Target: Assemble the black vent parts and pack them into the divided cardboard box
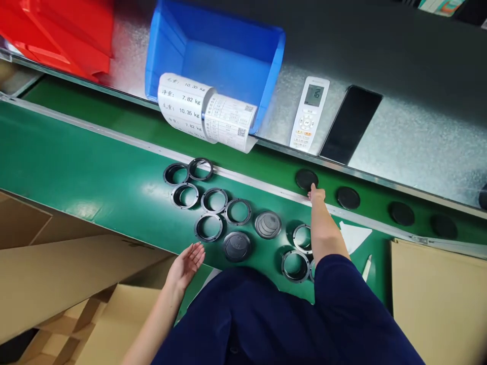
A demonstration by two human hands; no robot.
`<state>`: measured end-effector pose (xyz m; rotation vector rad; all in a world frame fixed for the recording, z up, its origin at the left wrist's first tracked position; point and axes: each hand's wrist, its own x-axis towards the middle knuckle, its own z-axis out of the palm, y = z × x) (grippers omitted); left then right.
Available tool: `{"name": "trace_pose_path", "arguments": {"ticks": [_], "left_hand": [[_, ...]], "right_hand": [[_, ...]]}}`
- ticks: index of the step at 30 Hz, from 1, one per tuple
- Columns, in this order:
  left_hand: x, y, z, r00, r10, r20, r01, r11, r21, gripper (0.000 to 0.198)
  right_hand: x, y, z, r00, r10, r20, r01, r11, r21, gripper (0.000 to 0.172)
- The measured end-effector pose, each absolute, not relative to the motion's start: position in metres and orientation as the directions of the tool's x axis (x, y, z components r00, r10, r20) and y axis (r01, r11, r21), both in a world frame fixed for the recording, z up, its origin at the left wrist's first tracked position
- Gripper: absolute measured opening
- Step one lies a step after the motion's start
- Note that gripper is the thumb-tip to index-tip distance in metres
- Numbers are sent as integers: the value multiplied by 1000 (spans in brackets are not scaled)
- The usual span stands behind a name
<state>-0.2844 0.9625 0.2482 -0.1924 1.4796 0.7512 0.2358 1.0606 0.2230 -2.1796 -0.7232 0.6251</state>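
Observation:
My right hand (316, 193) reaches over the green strip behind the white rail, its fingers closed at the near edge of a black round disc (306, 179). Palm up and fingers stretched out, my left hand (187, 264) holds nothing near the front edge of the green work surface. Just beyond it lies a black ring (208, 227), one of several grouped there. Two black round vents with slatted faces, a nearer one (237, 246) and a farther one (268, 224), sit right of these rings. More rings (295, 266) lie partly hidden under my right forearm.
More black discs (348, 197) lie along the strip to the right. On the metal shelf are a blue bin (224, 66), a label roll (186, 106), a remote control (310, 114) and a black phone (350, 124). Cardboard (437, 299) stands right; an open carton (117, 314) is at left.

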Motion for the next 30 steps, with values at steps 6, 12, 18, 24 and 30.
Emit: {"name": "trace_pose_path", "arguments": {"ticks": [6, 12, 18, 24, 30], "left_hand": [[-232, 986, 266, -6, 440, -898, -488, 783, 387, 18], [-181, 990, 293, 426, 648, -631, -622, 716, 316, 55], [-187, 969, 321, 416, 764, -493, -736, 601, 311, 69], [-200, 937, 335, 496, 722, -483, -716, 654, 242, 76], [-211, 918, 337, 480, 757, -444, -716, 630, 299, 72]], "right_hand": [[164, 1056, 206, 661, 578, -479, -76, -583, -809, 57], [28, 976, 252, 89, 881, -464, -332, -413, -848, 58], [-21, 924, 294, 87, 980, -177, 213, -192, -958, 52], [-15, 931, 313, -151, 923, 354, 615, 368, -698, 41], [-29, 927, 308, -218, 937, 274, 565, 350, -747, 60]]}}
